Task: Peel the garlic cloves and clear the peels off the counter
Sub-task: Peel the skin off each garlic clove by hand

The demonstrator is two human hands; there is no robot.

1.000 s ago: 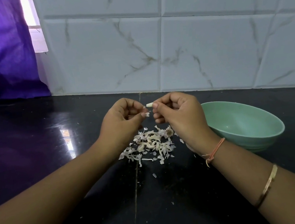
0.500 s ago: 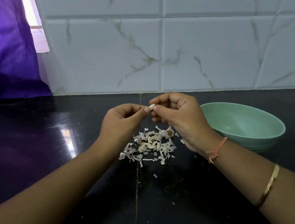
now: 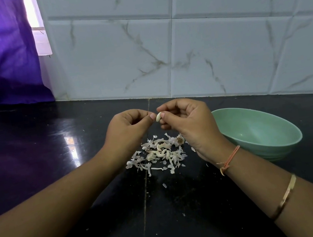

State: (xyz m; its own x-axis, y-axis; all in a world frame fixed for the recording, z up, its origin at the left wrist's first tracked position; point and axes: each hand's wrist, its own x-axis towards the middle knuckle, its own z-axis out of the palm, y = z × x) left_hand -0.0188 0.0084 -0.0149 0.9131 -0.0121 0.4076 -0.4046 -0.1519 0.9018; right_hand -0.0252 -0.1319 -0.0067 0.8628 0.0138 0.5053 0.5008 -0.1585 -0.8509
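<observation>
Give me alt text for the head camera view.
The left hand and right hand pinch a garlic clove above a pile of peels on a black counter; a green bowl sits beside the right wrist.

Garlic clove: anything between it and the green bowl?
Nothing visible. The left hand and right hand pinch the garlic clove above the peels; the green bowl sits open just beyond the right hand.

Daylight is coming through a window [image 3: 37, 26] beside a purple curtain [image 3: 0, 54]; white marbled tiles [image 3: 212, 52] are backing the black counter [image 3: 27, 146].
</observation>
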